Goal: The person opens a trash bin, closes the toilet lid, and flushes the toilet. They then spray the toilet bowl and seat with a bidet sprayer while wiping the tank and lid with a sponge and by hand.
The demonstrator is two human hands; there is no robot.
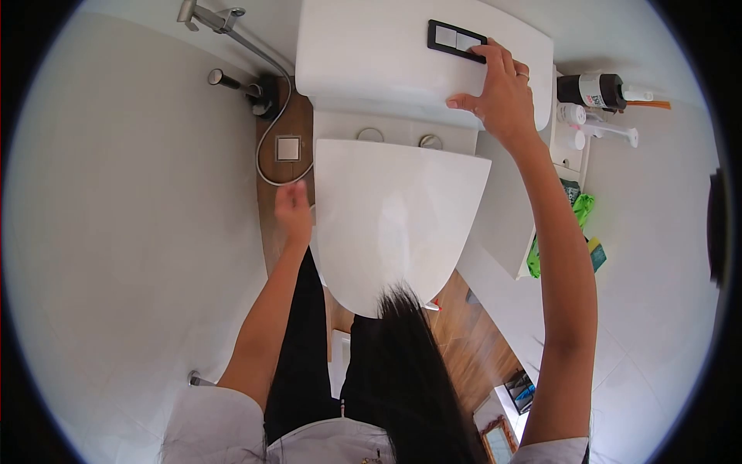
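Note:
A white toilet with its lid (398, 209) down stands in front of me. On top of its tank (363, 54) is a black-framed flush plate (444, 36) with two buttons. My right hand (502, 89) rests at the tank's front edge, fingertips on the right end of the flush plate, thumb spread apart; nothing is held in it. My left hand (293, 213), blurred, hangs beside the left edge of the lid, near a metal hose (259, 158); its fingers are smeared by motion.
A toilet brush holder (265, 97) and a square floor drain (288, 148) are at the back left. At right, a ledge carries a dark bottle (591, 91), white containers and green packets (583, 207). Dark hair (413, 363) hangs below the lid.

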